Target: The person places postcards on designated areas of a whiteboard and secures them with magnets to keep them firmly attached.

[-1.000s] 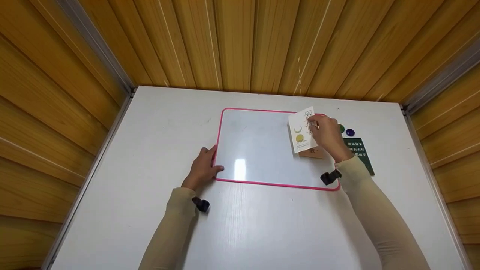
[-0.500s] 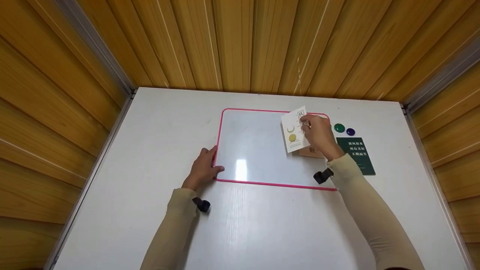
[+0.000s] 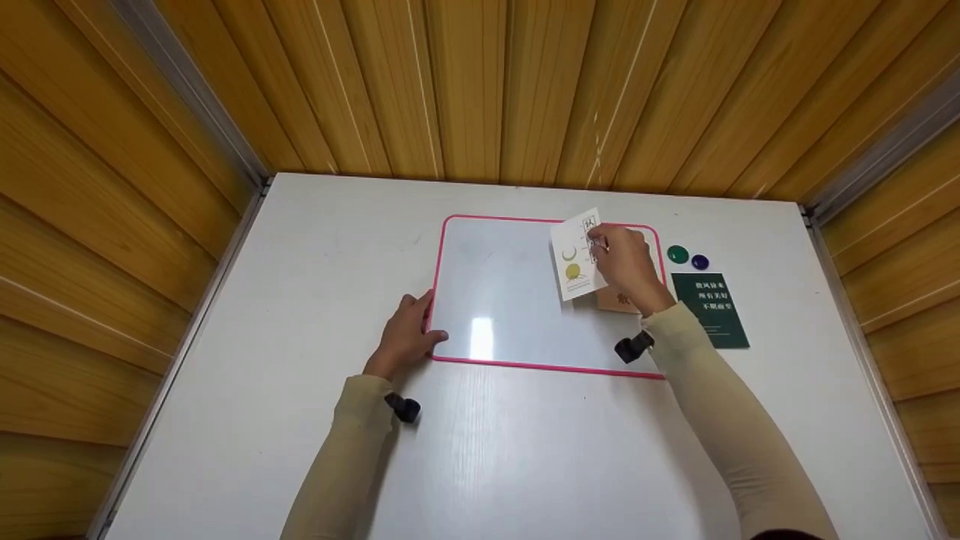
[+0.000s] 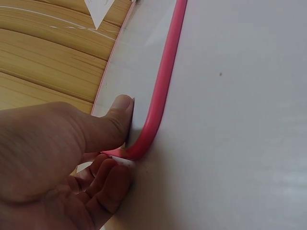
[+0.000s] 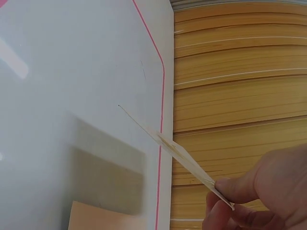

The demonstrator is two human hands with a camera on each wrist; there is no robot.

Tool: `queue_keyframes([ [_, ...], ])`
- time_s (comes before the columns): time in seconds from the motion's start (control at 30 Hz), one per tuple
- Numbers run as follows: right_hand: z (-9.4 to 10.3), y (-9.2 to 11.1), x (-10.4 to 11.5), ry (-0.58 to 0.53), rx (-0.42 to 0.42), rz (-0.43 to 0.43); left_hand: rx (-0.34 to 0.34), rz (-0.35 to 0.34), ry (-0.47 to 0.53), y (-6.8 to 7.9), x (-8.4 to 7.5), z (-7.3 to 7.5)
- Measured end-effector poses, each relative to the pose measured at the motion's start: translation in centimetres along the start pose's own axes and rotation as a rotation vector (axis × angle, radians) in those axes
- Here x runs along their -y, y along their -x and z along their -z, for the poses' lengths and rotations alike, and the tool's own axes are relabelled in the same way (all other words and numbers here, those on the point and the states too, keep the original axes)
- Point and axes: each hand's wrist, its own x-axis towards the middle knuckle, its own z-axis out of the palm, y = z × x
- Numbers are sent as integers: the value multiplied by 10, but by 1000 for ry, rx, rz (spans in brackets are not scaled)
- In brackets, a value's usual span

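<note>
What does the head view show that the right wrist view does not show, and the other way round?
Only the head view shows the left hand gripping the whiteboard's corner, the green magnet, the blue magnet, the dark green card and the printed face of the white card.

Only the right wrist view shows the white card edge-on, lifted clear of the board, with its shadow below.

Both show the right hand pinching the white card, the pink-framed whiteboard and the tan card on it.

Hidden bits
Tan card (image 3: 616,298) mostly under right hand (image 3: 628,264); green card (image 3: 709,310) text too small to read.
</note>
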Motion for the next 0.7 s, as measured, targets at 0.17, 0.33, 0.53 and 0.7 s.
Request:
queue_keyframes([
  [0.17, -6, -2, 2, 3, -16, 9, 1, 17, 4, 0, 0, 0],
  [0.33, -11, -2, 4, -7, -24, 15, -1, 28, 3, -1, 0, -1],
  [0.53, -17, -2, 2, -13, -37, 33, 1, 17, -1, 0, -1, -1],
  [0.7, -20, -4, 2, 0, -39, 49, -3, 1, 9, 1, -1, 0],
])
